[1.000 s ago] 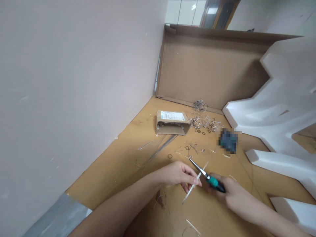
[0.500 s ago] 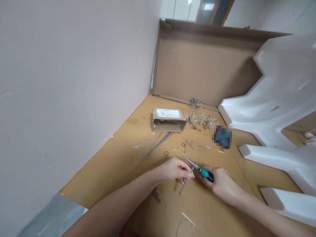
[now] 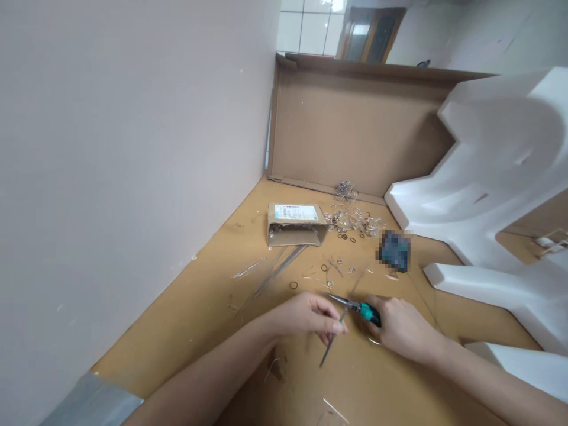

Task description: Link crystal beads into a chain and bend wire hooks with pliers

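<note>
Between thumb and fingertips, my left hand (image 3: 313,319) pinches a thin grey wire (image 3: 327,352) whose free end slants down toward me. My right hand (image 3: 399,325) is wrapped round the green-and-black handles of needle-nose pliers (image 3: 364,312). The pliers' jaws point left, beside the upper end of the wire; whether they grip it I cannot tell. Just beyond the hands lie a small dark ring (image 3: 293,285) and several cut wire bits. A curved shiny wire (image 3: 375,341) shows under my right hand.
A small open cardboard box (image 3: 294,236) with a label stands further back, long grey wires (image 3: 279,271) in front of it. Right of it is a heap of small metal pieces (image 3: 355,222), near a blurred dark object (image 3: 394,251). White foam (image 3: 479,269) borders the right, a pale wall (image 3: 133,148) the left.
The view has shifted slightly, so the scene sits lower and further left. Both hands keep their holds. A curved wire now shows beneath my right hand.
</note>
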